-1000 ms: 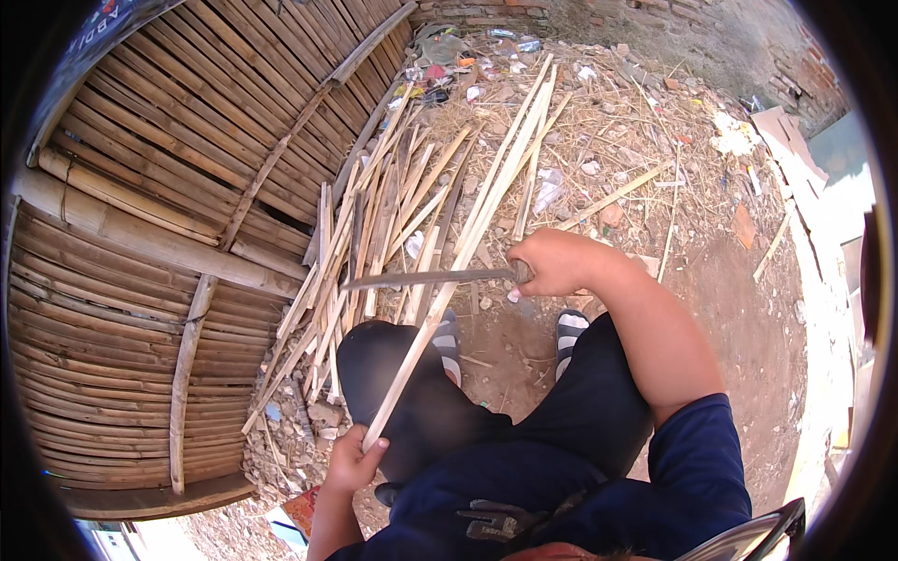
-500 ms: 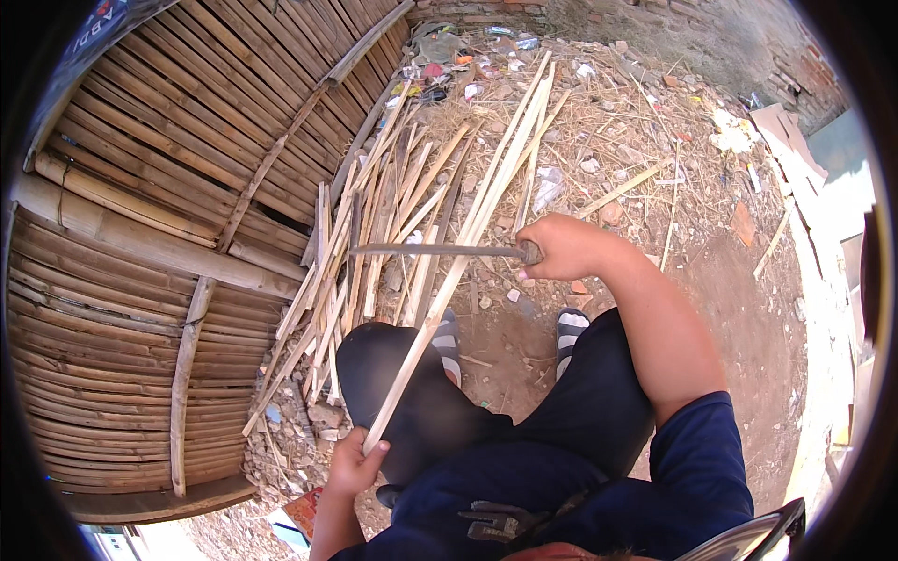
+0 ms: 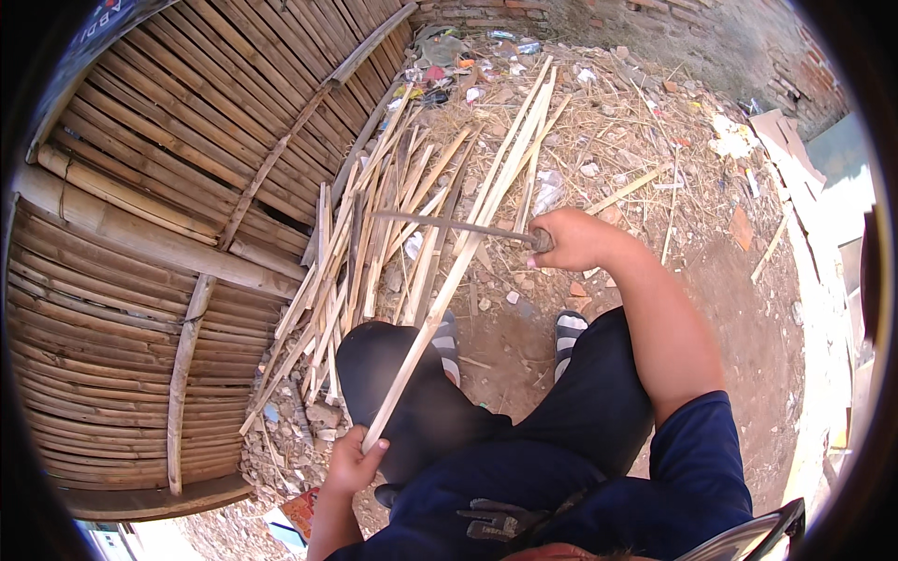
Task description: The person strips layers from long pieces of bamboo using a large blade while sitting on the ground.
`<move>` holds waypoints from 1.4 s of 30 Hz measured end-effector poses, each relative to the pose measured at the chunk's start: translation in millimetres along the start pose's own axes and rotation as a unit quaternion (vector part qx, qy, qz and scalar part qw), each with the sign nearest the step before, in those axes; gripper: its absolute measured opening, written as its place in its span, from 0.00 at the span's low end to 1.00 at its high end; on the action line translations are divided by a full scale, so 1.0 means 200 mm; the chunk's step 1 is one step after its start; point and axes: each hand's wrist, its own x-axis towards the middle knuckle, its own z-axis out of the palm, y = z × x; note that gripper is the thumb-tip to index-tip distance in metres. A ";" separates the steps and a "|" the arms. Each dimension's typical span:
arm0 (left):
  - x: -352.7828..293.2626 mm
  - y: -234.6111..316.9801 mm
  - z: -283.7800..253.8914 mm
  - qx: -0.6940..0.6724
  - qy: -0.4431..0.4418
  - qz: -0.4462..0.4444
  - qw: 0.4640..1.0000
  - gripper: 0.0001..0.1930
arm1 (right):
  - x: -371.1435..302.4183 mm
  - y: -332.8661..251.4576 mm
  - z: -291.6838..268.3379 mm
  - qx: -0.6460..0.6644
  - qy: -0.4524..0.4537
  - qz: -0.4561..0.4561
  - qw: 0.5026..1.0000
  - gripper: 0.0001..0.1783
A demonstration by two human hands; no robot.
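Observation:
My left hand point(image 3: 352, 460) is closed round the near end of a long pale wooden strip point(image 3: 423, 342). The strip slants away from me past my left knee, its far end over the debris. My right hand point(image 3: 572, 240) grips the handle of a long, narrow-bladed knife point(image 3: 449, 222), seen nearly edge-on. Its blade points left and crosses the strip; whether it touches the wood I cannot tell. Beyond my left knee lies a loose heap of similar wooden strips point(image 3: 374, 224), some pale and some darker.
A slatted bamboo wall point(image 3: 140, 187) rises at the left. Straw, stones and litter point(image 3: 617, 112) cover the far ground up to a brick wall point(image 3: 655, 23). Bare soil point(image 3: 739, 309) is at the right. My feet point(image 3: 569, 329) rest on the ground beneath me.
My right hand has moved slightly away and to the right, with the knife. The blade now tilts, its tip farther from me. My left hand and the strip are nearly where they were.

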 end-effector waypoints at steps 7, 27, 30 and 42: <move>-0.02 0.01 -0.01 0.014 0.004 -0.015 1.000 0.16 | 0.00 0.01 -0.02 0.047 -0.021 -0.012 0.999 0.25; 0.01 -0.02 0.00 -0.035 -0.020 -0.010 0.999 0.14 | -1.54 1.42 -0.40 0.512 0.592 0.398 0.478 0.16; 0.03 -0.02 0.01 -0.032 -0.029 0.000 0.999 0.16 | -1.34 1.14 -0.36 0.480 0.531 0.399 0.573 0.16; -0.01 0.00 0.04 0.014 0.033 0.010 0.999 0.16 | -0.18 -0.22 -0.18 -0.099 -0.022 -0.048 0.994 0.23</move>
